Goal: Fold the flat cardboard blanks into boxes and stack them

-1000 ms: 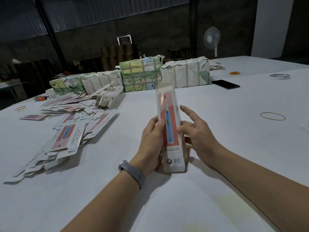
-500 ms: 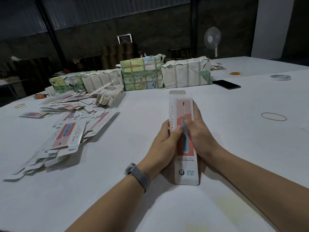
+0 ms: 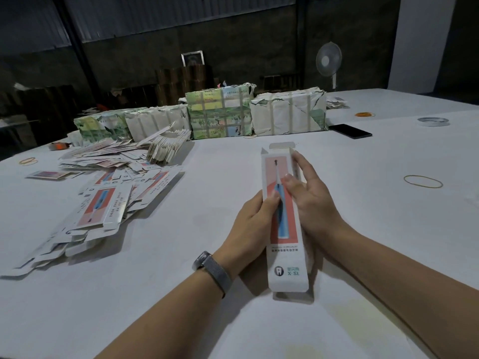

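1. Two hands hold one long, narrow box just above the white desk, in front of the person, its length running away from the camera.
2. Its white top face carries a coral panel with a blue toothbrush picture, small print below that, and a tooth logo with "X·SL" at the near end.
3. At the far end the flaps stand open: a pale tuck flap sticks up and a small side flap points out to the left.
4. Left hand: its grip is curled round the box's left edge, thumb on the top face.
5. Right hand: its grip closes on the right edge, thumb on top, fingers along the side.
6. Flat blanks with the same print lie heaped on the desk to the left, well apart from the box.
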A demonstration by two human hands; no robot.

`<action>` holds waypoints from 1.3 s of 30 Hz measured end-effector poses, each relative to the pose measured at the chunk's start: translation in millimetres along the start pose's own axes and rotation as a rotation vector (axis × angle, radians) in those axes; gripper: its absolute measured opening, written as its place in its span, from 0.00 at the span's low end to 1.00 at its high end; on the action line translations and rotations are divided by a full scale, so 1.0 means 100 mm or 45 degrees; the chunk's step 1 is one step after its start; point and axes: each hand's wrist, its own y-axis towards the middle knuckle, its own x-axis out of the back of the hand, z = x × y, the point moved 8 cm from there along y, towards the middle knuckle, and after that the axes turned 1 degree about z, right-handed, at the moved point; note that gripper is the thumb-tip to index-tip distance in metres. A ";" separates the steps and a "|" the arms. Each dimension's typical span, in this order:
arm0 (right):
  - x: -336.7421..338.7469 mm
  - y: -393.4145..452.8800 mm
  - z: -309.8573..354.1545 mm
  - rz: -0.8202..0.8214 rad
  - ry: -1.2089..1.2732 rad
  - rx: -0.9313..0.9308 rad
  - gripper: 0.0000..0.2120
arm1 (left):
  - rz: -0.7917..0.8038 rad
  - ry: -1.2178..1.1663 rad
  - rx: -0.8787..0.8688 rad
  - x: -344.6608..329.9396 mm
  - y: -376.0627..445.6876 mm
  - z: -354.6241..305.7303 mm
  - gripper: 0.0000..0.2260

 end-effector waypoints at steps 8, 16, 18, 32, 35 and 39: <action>-0.22 -0.09 -0.02 0.160 -0.013 -0.016 0.20 | -0.213 -0.229 -0.069 0.18 0.03 -0.06 0.08; -0.18 -0.09 -0.06 0.183 0.040 -0.104 0.14 | -0.163 -0.236 -0.080 0.15 0.06 -0.05 0.11; -0.18 -0.10 -0.06 0.175 0.051 -0.112 0.15 | -0.147 -0.213 -0.053 0.15 0.06 -0.02 0.14; -0.15 -0.10 -0.07 0.153 0.010 -0.161 0.07 | -0.094 -0.165 0.000 0.17 0.06 0.04 0.13; -0.11 -0.07 -0.10 0.098 -0.003 -0.165 0.03 | -0.052 -0.176 -0.006 0.14 0.06 0.03 0.16; -0.07 -0.05 -0.13 0.056 0.003 -0.175 0.09 | -0.009 -0.164 0.004 0.11 0.06 0.04 0.16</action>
